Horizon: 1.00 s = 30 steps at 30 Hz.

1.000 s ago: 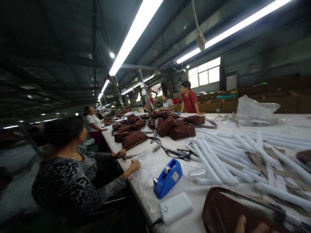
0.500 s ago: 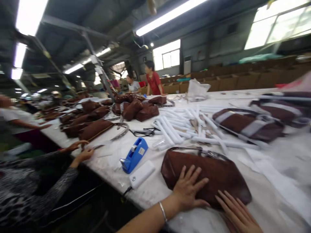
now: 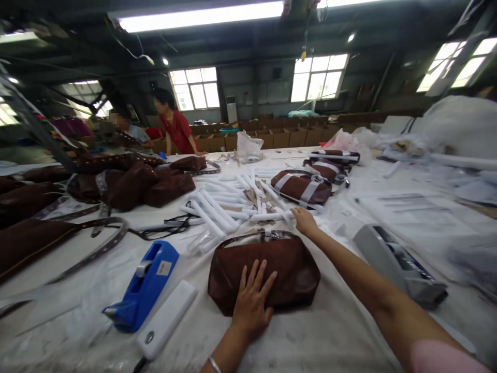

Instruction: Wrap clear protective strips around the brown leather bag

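Right, nearest us the left hand (image 3: pixel 252 300) lies flat on the brown bag (image 3: pixel 287 259), grip open, fingers spread over its soft, suede-like, slightly creased side. That bag lies on the white-covered bench (image 3: pixel 330 336), rounded and puffy, with a metal-trimmed strap arched along its top edge. Just left sit a glossy blue tape dispenser (image 3: pixel 145 285) and a smooth white rounded block (image 3: pixel 166 318). Further out, the right hand (image 3: pixel 305 220) touches the heap of white paper tubes (image 3: pixel 221 210); whether its grip is closed on one, can't tell. Beyond, dark leathery bags (image 3: pixel 147 181) lie piled.
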Tool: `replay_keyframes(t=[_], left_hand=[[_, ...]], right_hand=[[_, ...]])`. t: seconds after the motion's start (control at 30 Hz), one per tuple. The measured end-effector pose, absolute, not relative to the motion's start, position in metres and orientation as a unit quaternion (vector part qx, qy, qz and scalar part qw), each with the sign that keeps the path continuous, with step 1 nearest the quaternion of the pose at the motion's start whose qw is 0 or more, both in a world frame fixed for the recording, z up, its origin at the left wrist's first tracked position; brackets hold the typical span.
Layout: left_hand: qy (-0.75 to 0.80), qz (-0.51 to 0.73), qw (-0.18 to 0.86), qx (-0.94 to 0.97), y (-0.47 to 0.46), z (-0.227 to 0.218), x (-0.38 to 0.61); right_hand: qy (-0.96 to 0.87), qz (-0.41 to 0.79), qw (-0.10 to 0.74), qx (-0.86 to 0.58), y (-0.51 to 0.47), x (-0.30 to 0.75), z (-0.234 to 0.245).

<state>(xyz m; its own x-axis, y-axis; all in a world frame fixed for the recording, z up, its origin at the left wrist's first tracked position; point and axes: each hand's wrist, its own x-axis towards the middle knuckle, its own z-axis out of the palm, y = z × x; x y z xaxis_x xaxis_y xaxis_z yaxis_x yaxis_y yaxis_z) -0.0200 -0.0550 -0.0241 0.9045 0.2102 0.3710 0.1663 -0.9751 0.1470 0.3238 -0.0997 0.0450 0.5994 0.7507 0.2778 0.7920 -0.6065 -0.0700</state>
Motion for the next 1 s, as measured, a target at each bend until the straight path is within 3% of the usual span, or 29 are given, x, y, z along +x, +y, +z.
replay_keyframes(t=[0.2,0.37,0.5,0.9,1.0], left_hand=[[0.086,0.212,0.037,0.973,-0.051,-0.036,-0.019],[0.088,0.219,0.032,0.971,-0.051,-0.036,-0.019],[0.092,0.222,0.037,0.970,-0.052,-0.036,-0.017],[0.048,0.139,0.017,0.989,-0.042,-0.006,-0.018],[0.025,0.089,-0.006,0.996,-0.034,0.006,-0.015]], right_hand=[[-0.431,-0.083,0.022,-0.898,-0.074,0.355,0.047],[-0.501,-0.086,0.043,-0.860,-0.066,0.367,0.093],[-0.548,-0.022,0.063,-0.834,-0.076,0.367,0.123],[-0.542,0.070,0.305,-0.780,-0.219,0.266,0.130],[-0.546,0.040,0.344,-0.763,-0.266,0.221,0.123]])
